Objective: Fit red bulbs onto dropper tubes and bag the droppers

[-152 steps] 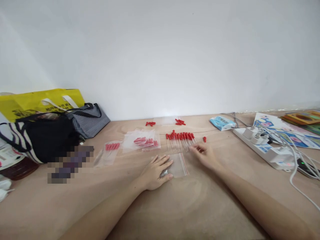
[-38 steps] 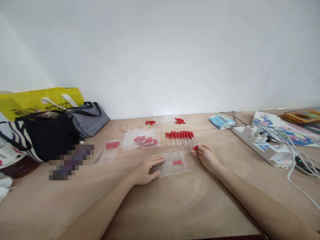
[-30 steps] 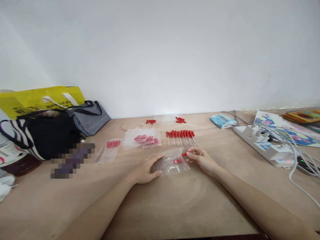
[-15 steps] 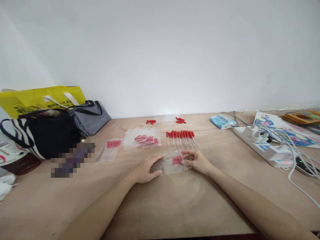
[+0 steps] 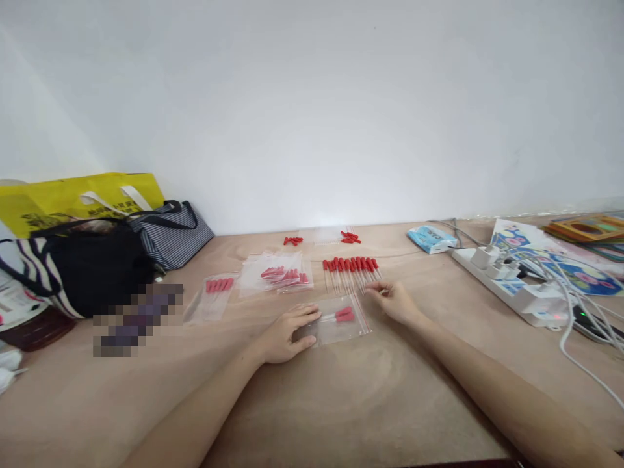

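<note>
A clear zip bag (image 5: 336, 333) lies flat on the table with red-bulbed droppers (image 5: 344, 314) inside. My left hand (image 5: 287, 333) rests at the bag's left end, thumb and fingers spread over its edge. Behind the bag, a row of droppers (image 5: 348, 266) with red bulbs and thin clear stems lies side by side, bulbs away from me. At the stem ends on the row's right side is my right hand (image 5: 394, 301), its fingertips drawn together; whether a stem is between them cannot be made out.
Filled bags (image 5: 285, 275) lie in a pile left of the row, near another bag of droppers (image 5: 219, 286). Loose red bulbs (image 5: 351, 238) lie by the wall. A power strip (image 5: 517, 289) with cables and a blue tissue pack (image 5: 431, 239) stand right; a black bag (image 5: 97, 266) sits left.
My right hand has let go of the bag's zip end and moved slightly right and up to the dropper row. The bag now lies flat; my left hand has stayed on it.
</note>
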The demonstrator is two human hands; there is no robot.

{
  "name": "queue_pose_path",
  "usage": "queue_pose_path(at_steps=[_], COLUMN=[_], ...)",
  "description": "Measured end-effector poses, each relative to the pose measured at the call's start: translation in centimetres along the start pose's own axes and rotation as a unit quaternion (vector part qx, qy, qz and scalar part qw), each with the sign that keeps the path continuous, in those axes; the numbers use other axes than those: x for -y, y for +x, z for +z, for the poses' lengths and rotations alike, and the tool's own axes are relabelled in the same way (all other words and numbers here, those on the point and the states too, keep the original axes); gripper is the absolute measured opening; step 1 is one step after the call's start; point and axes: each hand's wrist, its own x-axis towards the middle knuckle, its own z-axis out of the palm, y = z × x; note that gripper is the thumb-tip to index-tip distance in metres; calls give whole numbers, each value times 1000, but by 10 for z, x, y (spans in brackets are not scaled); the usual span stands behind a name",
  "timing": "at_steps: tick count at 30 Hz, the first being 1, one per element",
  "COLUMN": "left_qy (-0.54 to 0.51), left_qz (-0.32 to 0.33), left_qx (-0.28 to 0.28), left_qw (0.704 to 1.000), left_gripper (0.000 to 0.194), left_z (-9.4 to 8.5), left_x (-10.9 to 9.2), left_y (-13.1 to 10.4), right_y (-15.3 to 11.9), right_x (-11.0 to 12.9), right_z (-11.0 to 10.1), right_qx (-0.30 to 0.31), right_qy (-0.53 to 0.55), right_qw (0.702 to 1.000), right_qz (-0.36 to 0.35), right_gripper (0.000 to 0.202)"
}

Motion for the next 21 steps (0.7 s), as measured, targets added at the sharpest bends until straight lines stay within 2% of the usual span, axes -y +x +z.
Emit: queue_pose_path(at_steps=[1,3,5,10,14,17,21], left_qy=[1,6,13,10,14,9,-6], left_qz=[-2,-7,-6,2,-5,-1,1], left_qx=[3,8,11,6,9,7,-4], left_qw=[1000,1000,1000,1000,1000,1000,1000], left_gripper=[47,48,48,47,47,47,46], left_z=[0,0,0,-1,-1,-1,1], left_x=[0,0,0,0,-1,-1,1], left_y=[0,0,-1,-1,0,-1,-1], right_y=[9,27,43,62,67,66,49], right_x=[-2,-6,-9,-13,-11,-6,1], right_z=[-7,-19,-25,-18,-11,-12,-15], right_qx=[-43,-117,-138,-117,-102,-107,-104], right_qy=[-45,-130,-154,-169,-162,-132,-60], right_qw=[998,984,977,974,975,980,991], right_qz=[-5,33,56,97,115,101,53], right_gripper=[19,19,19,14,25,31,26])
